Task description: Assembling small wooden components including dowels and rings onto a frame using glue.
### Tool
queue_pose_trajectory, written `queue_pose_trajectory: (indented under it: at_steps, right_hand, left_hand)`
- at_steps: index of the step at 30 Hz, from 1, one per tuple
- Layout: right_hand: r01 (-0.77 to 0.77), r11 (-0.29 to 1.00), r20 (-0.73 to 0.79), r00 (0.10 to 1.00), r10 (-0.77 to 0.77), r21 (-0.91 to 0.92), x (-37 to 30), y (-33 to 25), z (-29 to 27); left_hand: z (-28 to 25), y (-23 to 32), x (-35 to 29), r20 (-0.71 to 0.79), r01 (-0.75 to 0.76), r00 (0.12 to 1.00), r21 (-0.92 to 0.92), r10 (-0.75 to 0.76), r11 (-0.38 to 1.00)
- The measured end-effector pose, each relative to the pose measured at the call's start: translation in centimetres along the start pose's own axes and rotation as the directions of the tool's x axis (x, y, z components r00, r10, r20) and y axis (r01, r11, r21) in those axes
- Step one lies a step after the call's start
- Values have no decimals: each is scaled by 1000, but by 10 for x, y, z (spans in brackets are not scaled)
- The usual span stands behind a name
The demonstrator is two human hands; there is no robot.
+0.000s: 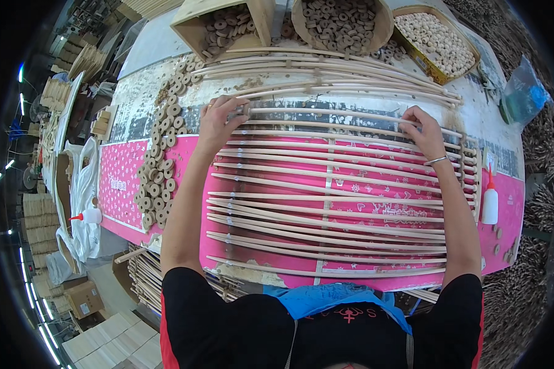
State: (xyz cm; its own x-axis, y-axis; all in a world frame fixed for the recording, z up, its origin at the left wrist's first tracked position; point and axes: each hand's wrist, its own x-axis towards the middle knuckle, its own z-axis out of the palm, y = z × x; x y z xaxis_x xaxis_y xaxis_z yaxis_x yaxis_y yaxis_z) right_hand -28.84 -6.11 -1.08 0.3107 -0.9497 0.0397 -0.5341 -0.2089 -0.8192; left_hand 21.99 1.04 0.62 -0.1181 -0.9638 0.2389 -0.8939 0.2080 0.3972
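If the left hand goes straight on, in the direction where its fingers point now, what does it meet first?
Most likely the nearest of the far rods: its end lies just beyond the fingers of the left hand. Height is unclear, so the hand might pass over it.

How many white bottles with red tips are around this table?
2 visible: one white bottle just past the left edge of the pink sheet, the other white bottle at far right, beyond the right hand. Others may be hidden.
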Motion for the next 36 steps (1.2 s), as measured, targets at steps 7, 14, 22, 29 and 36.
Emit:
queue_pose_trajectory:
  at_steps: [7, 14, 22, 29, 36]
  right_hand:
    - [289, 846, -48, 937, -346, -449, 5, 8, 0]
    - [282, 818, -39, 937, -347, -502, 6, 29, -2]
    - [141, 907, -109, 974, -199, -397, 6, 18, 9]
    - [157, 882, -114, 966, -230, -444, 4, 11, 12]
    - [125, 914, -92, 981, -173, -385, 7, 9, 13]
  left_hand:
    - [2, 6, 6, 64, 60, 996, 72, -65, 996]
    - [20, -10, 23, 54, -71, 996, 51, 68, 996]
    - [10, -7, 16, 76, -65, 995, 26, 63, 998]
    - [9, -7, 15, 80, -16, 997, -1, 16, 1000]
    - [7, -3, 15, 77, -32, 996, -4, 33, 999]
